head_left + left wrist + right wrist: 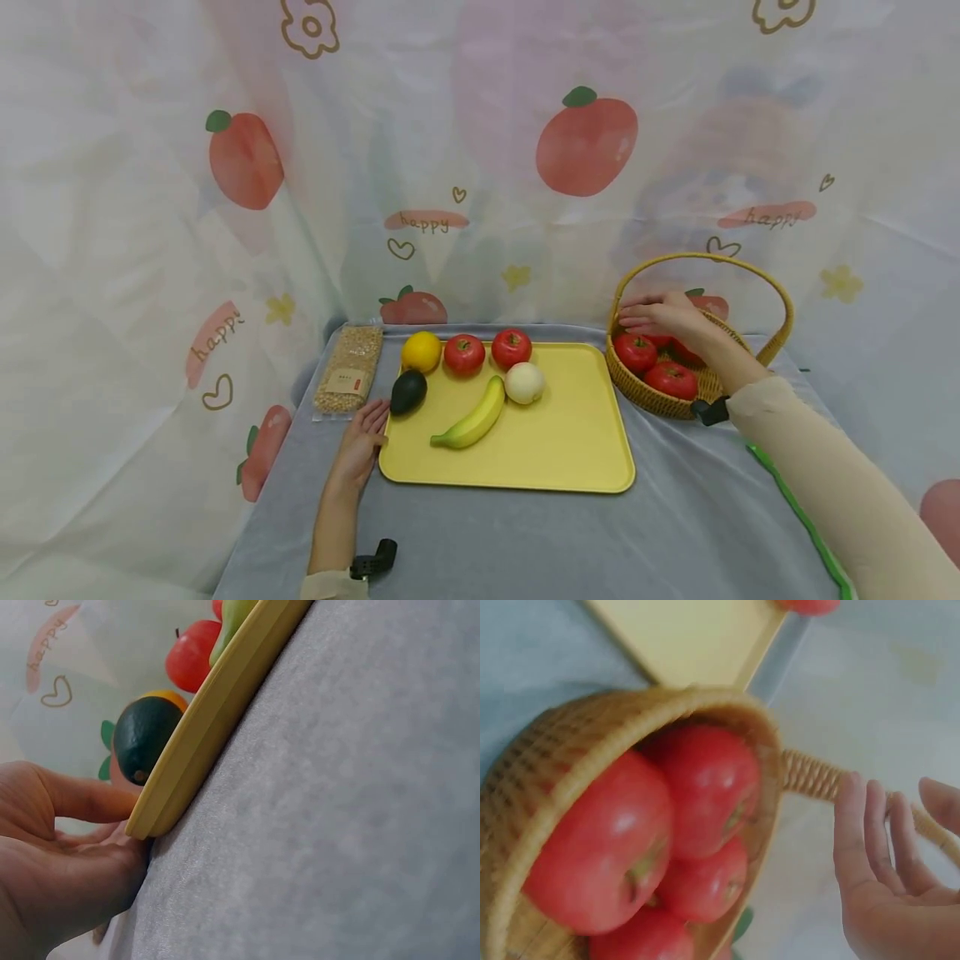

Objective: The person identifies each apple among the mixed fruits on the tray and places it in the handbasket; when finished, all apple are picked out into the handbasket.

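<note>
My left hand [360, 446] pinches the left rim of a yellow tray [570, 450], thumb over the edge. In the left wrist view the tray's corner [157, 814] sits between thumb and fingers. An avocado [408, 392] lies closest to that hand; near it are a lemon [421, 352], two red apples [464, 355], a pale round fruit [524, 382] and a banana [474, 418]. My right hand [666, 318] hovers over a wicker basket [652, 396], fingers extended and holding nothing, beside the handle [810, 774]. Several red apples [607, 847] lie in the basket.
A clear bag of pale grains or beans [351, 367] lies left of the tray. Grey cloth [495, 542] covers the table, and a green strip [798, 517] runs under the right forearm. A printed curtain [480, 150] hangs behind and at the sides.
</note>
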`<state>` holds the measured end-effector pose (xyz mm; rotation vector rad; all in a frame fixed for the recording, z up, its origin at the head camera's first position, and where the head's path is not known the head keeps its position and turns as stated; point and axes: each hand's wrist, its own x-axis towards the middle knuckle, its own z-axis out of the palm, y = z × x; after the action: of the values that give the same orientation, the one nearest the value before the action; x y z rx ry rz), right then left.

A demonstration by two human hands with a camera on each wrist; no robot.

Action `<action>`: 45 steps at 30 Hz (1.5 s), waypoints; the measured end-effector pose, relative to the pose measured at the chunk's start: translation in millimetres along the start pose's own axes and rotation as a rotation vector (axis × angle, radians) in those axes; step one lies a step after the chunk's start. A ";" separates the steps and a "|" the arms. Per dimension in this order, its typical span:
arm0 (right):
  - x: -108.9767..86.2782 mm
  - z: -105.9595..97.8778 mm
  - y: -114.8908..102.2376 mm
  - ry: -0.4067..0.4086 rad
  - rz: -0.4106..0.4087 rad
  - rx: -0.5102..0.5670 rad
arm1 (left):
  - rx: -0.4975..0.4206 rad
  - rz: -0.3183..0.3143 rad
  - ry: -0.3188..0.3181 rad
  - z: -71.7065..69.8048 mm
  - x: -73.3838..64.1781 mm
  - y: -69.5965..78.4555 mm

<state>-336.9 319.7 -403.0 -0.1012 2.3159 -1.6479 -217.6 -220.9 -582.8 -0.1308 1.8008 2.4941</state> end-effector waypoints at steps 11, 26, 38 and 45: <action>33.4 45.8 -12.5 -0.093 0.006 -0.023 | 0.000 -0.002 0.006 -1.3 -2.6 0.8; 74.3 111.0 -12.6 -0.122 0.101 0.033 | 0.014 -0.004 -0.006 1.4 -4.2 -4.1; 95.1 156.1 6.0 -0.017 0.146 0.030 | 0.024 0.000 -0.002 -0.4 -3.5 0.6; 101.8 171.6 15.0 0.044 0.206 0.013 | 0.021 -0.002 -0.008 -1.1 -1.1 1.2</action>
<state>-384.4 145.3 -488.6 0.1725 2.2613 -1.5768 -216.5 -222.3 -582.0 -0.1216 1.8230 2.4700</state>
